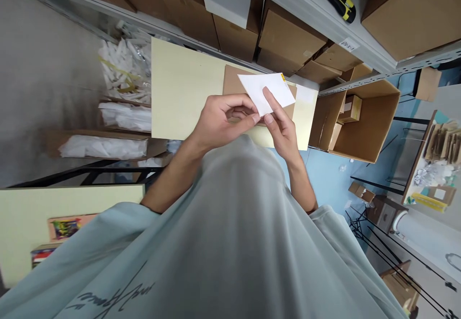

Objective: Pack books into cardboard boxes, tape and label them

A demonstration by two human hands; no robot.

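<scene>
Head view: left hand (219, 124) and right hand (286, 136) pinch white sheet (256, 89) along near edge. Probably light, easily creased; hold edges.

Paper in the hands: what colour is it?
The paper is white, yellow at one corner; head view.

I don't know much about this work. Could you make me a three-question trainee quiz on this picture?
1. Multiple choice: what is the right hand holding?
a) a tape roll
b) white paper
c) a cutter

2. True or false: in the picture, the large open cardboard box is right of the pale yellow tabletop beneath the paper.

3. Which colour marks one corner of the paper?

Key: 1 b; 2 true; 3 yellow.
</scene>
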